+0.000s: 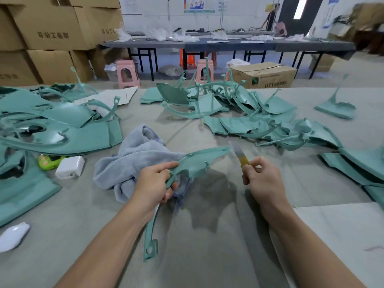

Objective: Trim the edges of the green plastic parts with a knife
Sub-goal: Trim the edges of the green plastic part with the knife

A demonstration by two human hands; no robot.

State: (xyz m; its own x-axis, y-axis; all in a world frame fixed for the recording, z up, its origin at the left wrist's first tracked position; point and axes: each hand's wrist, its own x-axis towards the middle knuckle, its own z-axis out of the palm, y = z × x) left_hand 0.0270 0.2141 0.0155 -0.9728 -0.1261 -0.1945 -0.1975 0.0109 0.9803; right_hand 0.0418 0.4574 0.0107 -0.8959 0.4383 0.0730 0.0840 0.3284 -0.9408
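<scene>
While the left hand grips a curved green part, the right hand holds a flat-bladed knife.

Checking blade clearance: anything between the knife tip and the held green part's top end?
Nothing: in the head view only bare grey table cover shows between the knife and the green part.

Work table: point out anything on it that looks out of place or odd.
Among the green plastic parts, a few items don't belong to trimming: a bright green toy-like gadget beside a white charger block, and a white computer mouse near the left edge. A grey towel lies crumpled mid-table. Nothing looks broken.
</scene>
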